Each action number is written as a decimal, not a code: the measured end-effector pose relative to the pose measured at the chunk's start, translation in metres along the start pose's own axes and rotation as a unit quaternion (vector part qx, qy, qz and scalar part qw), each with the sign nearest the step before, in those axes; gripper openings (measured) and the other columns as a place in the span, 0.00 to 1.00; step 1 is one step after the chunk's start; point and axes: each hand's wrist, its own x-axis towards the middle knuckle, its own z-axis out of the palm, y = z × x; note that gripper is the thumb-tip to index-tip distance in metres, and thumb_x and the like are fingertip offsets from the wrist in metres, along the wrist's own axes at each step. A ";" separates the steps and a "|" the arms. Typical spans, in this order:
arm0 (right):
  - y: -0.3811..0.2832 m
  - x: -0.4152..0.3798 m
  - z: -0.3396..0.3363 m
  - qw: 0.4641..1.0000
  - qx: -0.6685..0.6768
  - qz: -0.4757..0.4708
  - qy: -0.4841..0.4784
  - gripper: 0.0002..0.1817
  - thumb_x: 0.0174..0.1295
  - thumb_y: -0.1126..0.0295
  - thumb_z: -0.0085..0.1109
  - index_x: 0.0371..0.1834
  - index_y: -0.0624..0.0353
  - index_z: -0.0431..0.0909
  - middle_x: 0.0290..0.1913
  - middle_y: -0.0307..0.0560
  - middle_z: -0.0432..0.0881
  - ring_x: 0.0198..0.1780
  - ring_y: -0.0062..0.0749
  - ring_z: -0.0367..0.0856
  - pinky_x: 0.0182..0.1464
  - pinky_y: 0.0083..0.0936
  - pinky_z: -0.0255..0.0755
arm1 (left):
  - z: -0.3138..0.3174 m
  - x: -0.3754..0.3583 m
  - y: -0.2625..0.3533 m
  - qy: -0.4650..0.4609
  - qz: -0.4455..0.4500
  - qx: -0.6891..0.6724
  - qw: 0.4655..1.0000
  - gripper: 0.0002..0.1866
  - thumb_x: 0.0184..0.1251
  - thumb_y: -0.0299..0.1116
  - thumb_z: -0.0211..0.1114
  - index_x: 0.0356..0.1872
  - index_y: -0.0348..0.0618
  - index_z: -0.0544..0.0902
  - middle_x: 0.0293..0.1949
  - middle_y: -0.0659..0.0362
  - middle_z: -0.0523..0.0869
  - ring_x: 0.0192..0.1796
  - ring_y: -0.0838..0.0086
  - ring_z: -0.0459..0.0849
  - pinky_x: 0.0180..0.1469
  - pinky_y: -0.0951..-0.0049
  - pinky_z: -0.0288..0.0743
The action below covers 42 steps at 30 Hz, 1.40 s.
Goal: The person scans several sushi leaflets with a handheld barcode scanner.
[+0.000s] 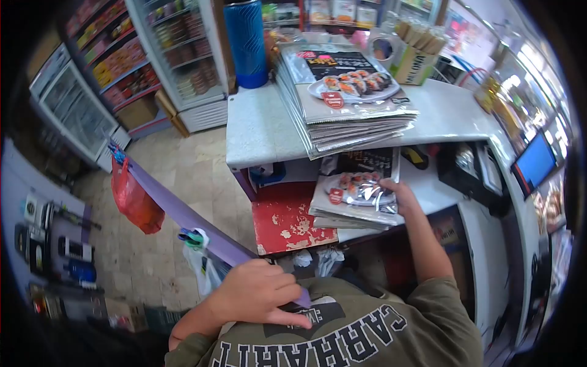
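My right hand point(400, 197) is at the right edge of a short stack of flat, shiny food packets point(351, 199) printed with sushi rolls, its fingers closed on that edge. This stack lies at the lower level of the counter, partly over a worn red board point(287, 214). Above it, a taller stack of the same packets point(348, 104) rests on the white countertop. My left hand point(263, 293) is in front of my shirt, beside the end of a purple partition point(202, 223). Its thumb stands apart from the loosely bent fingers, and nothing shows in it.
On the countertop stand a blue bottle point(246, 46) and a box of wrapped chopsticks point(419, 58). A black drawer-like box point(471, 174) and a screen point(535, 162) are at the right. Red point(134, 196) and clear plastic bags point(205, 263) hang on the partition. Glass-door fridges point(183, 55) line the back.
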 end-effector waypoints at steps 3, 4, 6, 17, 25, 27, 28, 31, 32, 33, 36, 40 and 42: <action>-0.021 0.035 -0.025 0.998 0.019 0.041 -0.049 0.12 0.61 0.72 0.64 0.46 0.66 0.80 0.42 0.50 0.86 0.40 0.35 0.87 0.45 0.33 0.83 | 0.007 0.005 0.010 0.029 -0.063 0.007 0.998 0.26 0.45 0.63 0.73 0.20 0.51 0.77 0.19 0.67 0.71 0.24 0.74 0.75 0.27 0.73 0.62; -0.029 0.036 -0.028 0.996 -0.027 0.043 -0.069 0.12 0.62 0.73 0.63 0.47 0.66 0.79 0.42 0.50 0.87 0.40 0.35 0.87 0.46 0.32 0.83 | 0.008 0.009 0.015 0.037 -0.094 0.019 0.995 0.27 0.42 0.64 0.74 0.20 0.51 0.78 0.19 0.67 0.72 0.24 0.74 0.75 0.28 0.72 0.62; -0.029 0.046 -0.032 0.994 -0.015 0.064 -0.086 0.15 0.61 0.73 0.64 0.50 0.65 0.78 0.43 0.50 0.86 0.41 0.35 0.87 0.45 0.32 0.83 | 0.012 0.014 0.026 0.053 -0.167 0.044 0.984 0.29 0.35 0.65 0.77 0.21 0.50 0.81 0.20 0.66 0.76 0.26 0.71 0.77 0.35 0.68 0.67; -0.039 0.064 -0.044 0.988 0.013 0.062 -0.139 0.23 0.56 0.75 0.70 0.55 0.63 0.74 0.45 0.48 0.85 0.43 0.36 0.86 0.46 0.35 0.83 | 0.043 0.055 0.054 0.091 -0.371 0.215 0.899 0.21 0.51 0.50 0.74 0.16 0.47 0.75 0.20 0.62 0.77 0.29 0.65 0.75 0.45 0.64 0.67; -0.033 0.059 -0.046 0.995 -0.015 0.029 -0.094 0.25 0.53 0.74 0.73 0.53 0.63 0.74 0.43 0.47 0.83 0.41 0.33 0.83 0.45 0.31 0.79 | 0.022 0.071 0.028 -0.007 -0.338 0.054 0.939 0.21 0.47 0.50 0.75 0.14 0.47 0.77 0.18 0.61 0.79 0.23 0.63 0.80 0.28 0.66 0.70; -0.036 0.057 -0.043 0.994 -0.025 0.035 -0.098 0.25 0.53 0.74 0.73 0.53 0.63 0.74 0.43 0.46 0.83 0.42 0.33 0.83 0.47 0.31 0.79 | 0.018 0.075 0.024 -0.037 -0.329 0.056 0.942 0.24 0.54 0.54 0.72 0.16 0.46 0.75 0.19 0.59 0.79 0.25 0.61 0.81 0.28 0.66 0.73; -0.037 0.055 -0.042 0.994 -0.033 0.037 -0.094 0.26 0.53 0.74 0.74 0.54 0.64 0.74 0.44 0.47 0.83 0.44 0.33 0.83 0.49 0.31 0.79 | 0.019 0.075 0.024 -0.044 -0.337 0.055 0.939 0.25 0.55 0.55 0.71 0.16 0.46 0.75 0.19 0.59 0.79 0.25 0.62 0.81 0.28 0.66 0.73; -0.035 0.050 -0.037 0.995 -0.021 0.049 -0.089 0.25 0.53 0.74 0.73 0.55 0.63 0.75 0.45 0.47 0.84 0.46 0.34 0.83 0.50 0.31 0.79 | 0.022 0.074 0.025 -0.048 -0.343 0.063 0.936 0.26 0.56 0.56 0.69 0.16 0.46 0.75 0.19 0.59 0.79 0.25 0.62 0.81 0.29 0.65 0.73; -0.031 0.050 -0.039 0.994 -0.025 0.063 -0.081 0.25 0.54 0.74 0.73 0.55 0.64 0.76 0.46 0.48 0.84 0.46 0.34 0.83 0.51 0.31 0.78 | 0.023 0.074 0.025 -0.043 -0.344 0.074 0.935 0.26 0.57 0.57 0.69 0.15 0.46 0.74 0.19 0.59 0.79 0.25 0.63 0.81 0.28 0.65 0.73; -0.032 0.047 -0.037 0.995 -0.025 0.064 -0.078 0.25 0.54 0.74 0.73 0.55 0.64 0.76 0.46 0.48 0.84 0.46 0.34 0.83 0.51 0.31 0.78 | 0.024 0.075 0.025 -0.044 -0.343 0.071 0.936 0.26 0.57 0.57 0.69 0.15 0.46 0.74 0.19 0.59 0.79 0.25 0.63 0.81 0.28 0.65 0.73; -0.032 0.040 -0.033 0.995 -0.054 0.022 -0.079 0.20 0.57 0.75 0.70 0.52 0.67 0.76 0.44 0.49 0.84 0.44 0.35 0.84 0.49 0.34 0.80 | 0.025 0.077 0.028 -0.025 -0.350 0.077 0.933 0.23 0.49 0.54 0.74 0.15 0.46 0.76 0.17 0.61 0.79 0.23 0.62 0.80 0.27 0.66 0.72; -0.032 0.043 -0.036 0.993 -0.038 0.064 -0.087 0.18 0.56 0.75 0.71 0.49 0.64 0.78 0.43 0.46 0.84 0.43 0.33 0.84 0.48 0.32 0.79 | 0.023 0.078 0.032 -0.029 -0.352 0.079 0.932 0.23 0.53 0.52 0.72 0.16 0.46 0.75 0.18 0.61 0.79 0.24 0.64 0.81 0.27 0.66 0.73; -0.032 0.044 -0.037 0.993 -0.036 0.056 -0.099 0.17 0.56 0.75 0.71 0.48 0.62 0.80 0.43 0.46 0.85 0.43 0.32 0.85 0.47 0.31 0.80 | 0.025 0.078 0.031 -0.020 -0.342 0.080 0.936 0.22 0.52 0.51 0.73 0.16 0.46 0.75 0.18 0.61 0.79 0.24 0.64 0.81 0.27 0.66 0.73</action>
